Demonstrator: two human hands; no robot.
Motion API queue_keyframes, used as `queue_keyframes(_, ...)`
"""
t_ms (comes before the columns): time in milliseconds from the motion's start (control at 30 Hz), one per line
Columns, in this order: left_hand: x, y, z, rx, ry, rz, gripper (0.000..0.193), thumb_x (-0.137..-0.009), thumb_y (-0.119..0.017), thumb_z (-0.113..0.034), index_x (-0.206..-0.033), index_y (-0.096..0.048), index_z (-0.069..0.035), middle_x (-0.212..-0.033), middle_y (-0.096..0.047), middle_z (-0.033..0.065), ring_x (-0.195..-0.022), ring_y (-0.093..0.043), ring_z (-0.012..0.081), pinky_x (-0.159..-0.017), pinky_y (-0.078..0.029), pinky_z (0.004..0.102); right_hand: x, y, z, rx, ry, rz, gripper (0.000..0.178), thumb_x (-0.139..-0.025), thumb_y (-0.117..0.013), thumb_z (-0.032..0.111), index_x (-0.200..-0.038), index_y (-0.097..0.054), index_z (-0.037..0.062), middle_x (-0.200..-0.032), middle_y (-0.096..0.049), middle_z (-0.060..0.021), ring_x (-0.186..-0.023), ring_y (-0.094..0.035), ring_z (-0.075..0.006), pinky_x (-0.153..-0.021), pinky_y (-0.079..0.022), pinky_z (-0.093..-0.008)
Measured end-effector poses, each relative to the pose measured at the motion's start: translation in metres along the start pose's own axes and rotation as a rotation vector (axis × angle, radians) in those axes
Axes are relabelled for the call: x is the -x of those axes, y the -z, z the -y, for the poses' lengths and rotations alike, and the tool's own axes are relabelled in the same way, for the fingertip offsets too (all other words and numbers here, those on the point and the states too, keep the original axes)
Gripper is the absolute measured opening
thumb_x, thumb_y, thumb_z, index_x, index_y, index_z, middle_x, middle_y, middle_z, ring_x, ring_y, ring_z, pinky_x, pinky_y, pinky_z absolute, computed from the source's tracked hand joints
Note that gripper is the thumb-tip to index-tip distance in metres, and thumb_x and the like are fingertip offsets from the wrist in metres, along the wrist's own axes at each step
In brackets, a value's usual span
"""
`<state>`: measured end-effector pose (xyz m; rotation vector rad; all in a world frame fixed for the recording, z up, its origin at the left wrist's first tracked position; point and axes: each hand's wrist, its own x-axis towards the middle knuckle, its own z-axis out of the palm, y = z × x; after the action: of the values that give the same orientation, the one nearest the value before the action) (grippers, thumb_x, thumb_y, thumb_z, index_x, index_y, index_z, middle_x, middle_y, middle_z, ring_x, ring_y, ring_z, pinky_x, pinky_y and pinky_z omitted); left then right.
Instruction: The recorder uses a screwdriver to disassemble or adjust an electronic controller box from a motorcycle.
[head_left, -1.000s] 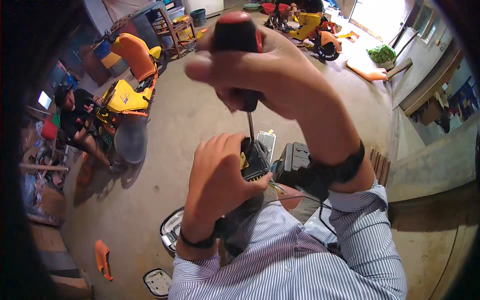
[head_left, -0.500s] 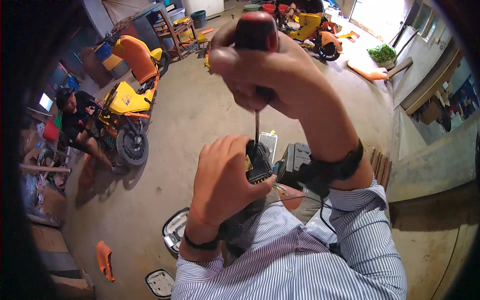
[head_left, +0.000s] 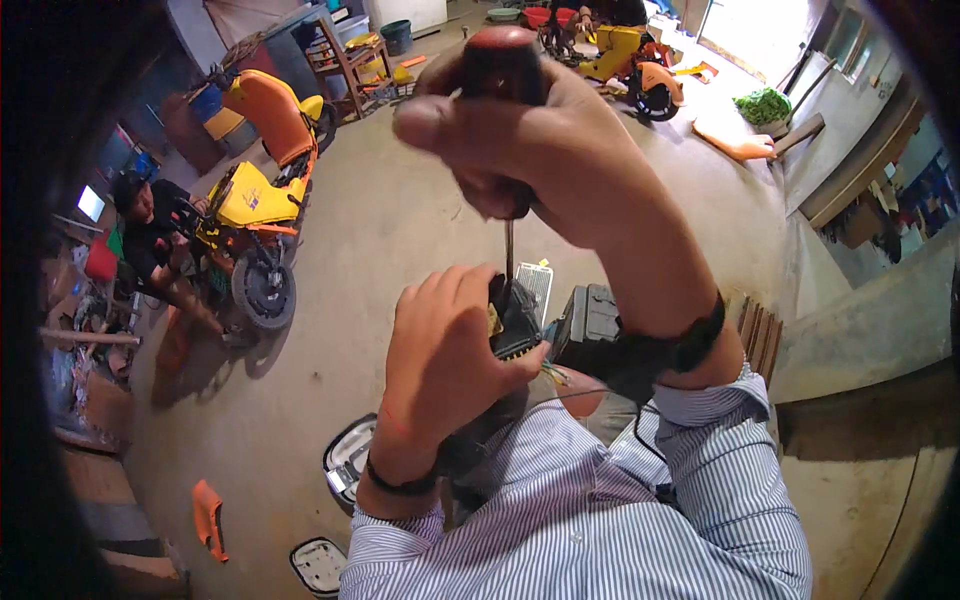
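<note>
My right hand (head_left: 530, 140) is wrapped round a screwdriver (head_left: 503, 62) with a thick black and red handle. Its metal shaft points down, and the tip meets a black box-shaped part (head_left: 516, 325), though the exact contact point is hard to make out. My left hand (head_left: 455, 340) grips that black part from the left, thumb along its near edge. A yellow label shows on the part, and a row of pins runs along its near edge. Thin coloured wires (head_left: 556, 374) hang beside it, close to my thumb.
A black case (head_left: 590, 318) and a silver finned plate (head_left: 536, 285) lie just beyond my hands. White-lined shells (head_left: 320, 566) and an orange panel (head_left: 209, 520) rest on the floor. Left, a person (head_left: 150, 225) crouches by a yellow-orange scooter (head_left: 262, 195); another scooter (head_left: 655, 85) stands far back.
My right hand has turned slightly on the screwdriver, and the handle has shifted a little left. The left hand keeps its hold on the black part.
</note>
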<state>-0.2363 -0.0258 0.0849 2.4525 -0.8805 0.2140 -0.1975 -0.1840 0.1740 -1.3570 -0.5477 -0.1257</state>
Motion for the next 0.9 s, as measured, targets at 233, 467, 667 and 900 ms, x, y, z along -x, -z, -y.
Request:
queue_keyframes(233, 0.004, -0.007, 0.002, 0.051, -0.049, -0.047, 0.066, -0.064, -0.084, -0.038, -0.115, -0.063, -0.002, -0.108, -0.065, 0.0159, -0.104, -0.060, 0.0378, -0.095, -0.043, 0.0457, -0.014, 0.015, -0.019, -0.296, -0.029, 0.230, 0.023, -0.087, -0.075, 0.016, -0.100, -0.063, 0.0012, -0.062, -0.052, -0.0011, -0.044, -0.048, -0.0070, -0.040, -0.035, -0.0225)
queue_keyframes(467, -0.002, -0.005, 0.001, 0.000, -0.011, -0.010, 0.064, -0.065, -0.083, -0.039, -0.113, -0.063, -0.003, -0.106, -0.065, 0.0152, -0.103, -0.060, 0.0378, -0.093, -0.044, 0.0454, 0.005, -0.008, -0.016, 0.048, 0.109, -0.255, 0.026, -0.084, -0.079, 0.019, -0.099, -0.063, 0.0051, -0.069, -0.058, 0.0000, -0.054, -0.056, -0.0094, -0.048, -0.045, -0.0260)
queue_keyframes(667, 0.001, -0.003, 0.004, 0.031, -0.050, -0.032, 0.064, -0.065, -0.083, -0.039, -0.114, -0.063, -0.003, -0.106, -0.065, 0.0156, -0.102, -0.061, 0.0378, -0.093, -0.044, 0.0451, -0.017, 0.034, -0.005, -0.368, -0.046, 0.530, 0.023, -0.083, -0.076, 0.013, -0.101, -0.064, 0.0037, -0.070, -0.060, -0.0036, -0.055, -0.058, -0.0124, -0.045, -0.045, -0.0266)
queue_keyframes(900, -0.003, -0.006, 0.003, -0.028, -0.035, -0.020, 0.062, -0.068, -0.084, -0.036, -0.114, -0.062, -0.001, -0.104, -0.064, 0.0147, -0.102, -0.060, 0.0340, -0.092, -0.043, 0.0437, -0.012, -0.004, -0.041, 0.214, 0.487, -0.416, 0.017, -0.084, -0.075, 0.011, -0.095, -0.063, 0.0043, -0.070, -0.060, -0.0008, -0.052, -0.054, -0.0096, -0.045, -0.042, -0.0265)
